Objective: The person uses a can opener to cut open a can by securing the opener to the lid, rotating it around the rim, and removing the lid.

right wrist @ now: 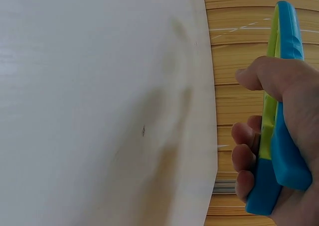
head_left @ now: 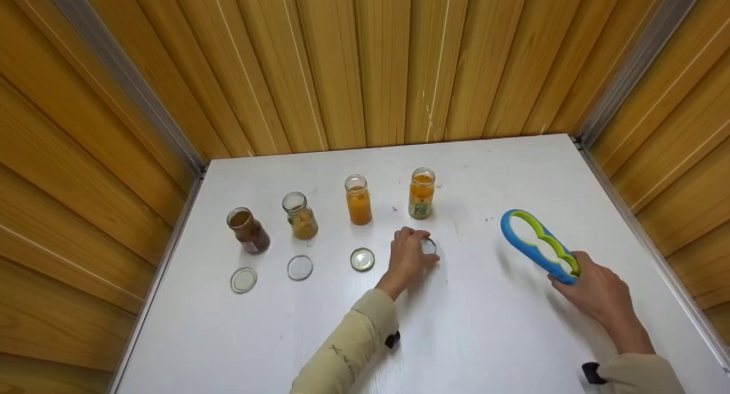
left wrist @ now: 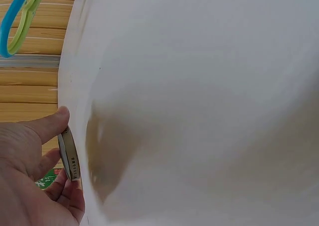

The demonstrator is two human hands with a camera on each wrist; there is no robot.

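Between thumb and fingers, my left hand (head_left: 408, 252) pinches a round metal jar lid (head_left: 429, 246), its printed edge showing in the left wrist view. The lid is tilted on its side close over the white table, in front of an uncapped jar with orange contents and a green label (head_left: 421, 199). Off to the right, my right hand (head_left: 601, 291) grips one end of a blue and green jar opener (head_left: 533, 246). The opener's looped end points away to the upper left, raised above the table, and no jar sits in its openings.
Three more uncapped jars stand to the left: one orange (head_left: 359, 203), one yellowish (head_left: 302, 220) and one brown (head_left: 251, 234). Loose lids lie before them: a right one (head_left: 362, 259), a middle one (head_left: 300, 267) and a left one (head_left: 243, 280). Wood-patterned walls (head_left: 376, 69) enclose the white table (head_left: 485, 337).
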